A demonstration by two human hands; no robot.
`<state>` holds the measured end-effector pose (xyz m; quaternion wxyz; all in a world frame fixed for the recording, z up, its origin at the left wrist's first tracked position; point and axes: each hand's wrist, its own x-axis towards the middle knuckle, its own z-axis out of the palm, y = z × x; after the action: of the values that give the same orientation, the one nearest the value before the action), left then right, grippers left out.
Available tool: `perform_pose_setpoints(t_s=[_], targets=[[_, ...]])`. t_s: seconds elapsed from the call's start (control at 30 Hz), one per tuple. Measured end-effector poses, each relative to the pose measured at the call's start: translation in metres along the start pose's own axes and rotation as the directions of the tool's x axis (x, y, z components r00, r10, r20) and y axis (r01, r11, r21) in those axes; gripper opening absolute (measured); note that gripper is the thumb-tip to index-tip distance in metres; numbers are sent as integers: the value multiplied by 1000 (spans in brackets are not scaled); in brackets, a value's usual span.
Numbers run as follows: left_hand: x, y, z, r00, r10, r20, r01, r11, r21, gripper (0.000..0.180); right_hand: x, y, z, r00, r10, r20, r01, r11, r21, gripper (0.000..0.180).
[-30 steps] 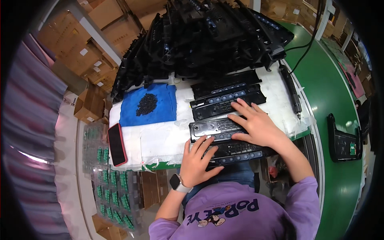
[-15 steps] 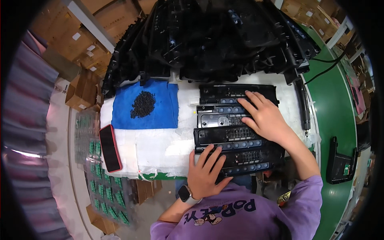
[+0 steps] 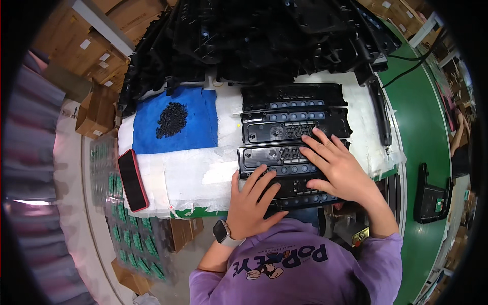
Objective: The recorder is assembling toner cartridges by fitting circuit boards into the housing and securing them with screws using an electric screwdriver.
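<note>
Several long black plastic panels lie side by side on the white padded table [image 3: 183, 178]. My left hand [image 3: 252, 203], with a watch on its wrist, lies flat with spread fingers on the nearest panel [image 3: 305, 195]. My right hand [image 3: 338, 168] presses down with fingers apart across the second panel [image 3: 269, 155] and the nearest one. Two more panels [image 3: 295, 96] lie farther back, untouched. Neither hand grips anything.
A blue cloth [image 3: 198, 122] carries a heap of small black parts [image 3: 171, 119]. A red-edged phone [image 3: 133, 180] lies at the table's left edge. A tall pile of black panels [image 3: 264, 35] fills the back. A green conveyor [image 3: 427, 147] runs on the right; cardboard boxes [image 3: 96, 56] stand at left.
The view has shifted, so the table sits more squarely in front of me. Both hands stay flat on the near panels, the left one sliding slightly up onto the nearest panel.
</note>
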<state>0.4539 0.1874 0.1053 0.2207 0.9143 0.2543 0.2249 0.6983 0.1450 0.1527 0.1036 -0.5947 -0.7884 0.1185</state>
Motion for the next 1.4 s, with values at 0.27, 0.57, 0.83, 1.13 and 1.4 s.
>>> perform_pose_setpoints(t_s=[0.27,0.57,0.83,1.13,1.4], targets=[[11,9,6,1000,1,-1,-1,1000,3,53,-1,12,4,998,33,-47,-34,999,-18,62],[-36,-5,-9,926,39,-376,-63,997,-53,45,0,-42,0,987,38,-155,-55,993,-105,54],[-240,-103,-58,205,-356,-912,788,613,-62,6,14,-141,33,853,-395,-341,489,834,257,27],[-418,-258,-59,247,-664,-706,966,106,237,37,52,-217,93,766,-618,-178,643,732,228,29],[-425,-308,-60,236,-806,-543,970,161,183,34,62,-228,123,872,-480,-93,487,836,252,22]])
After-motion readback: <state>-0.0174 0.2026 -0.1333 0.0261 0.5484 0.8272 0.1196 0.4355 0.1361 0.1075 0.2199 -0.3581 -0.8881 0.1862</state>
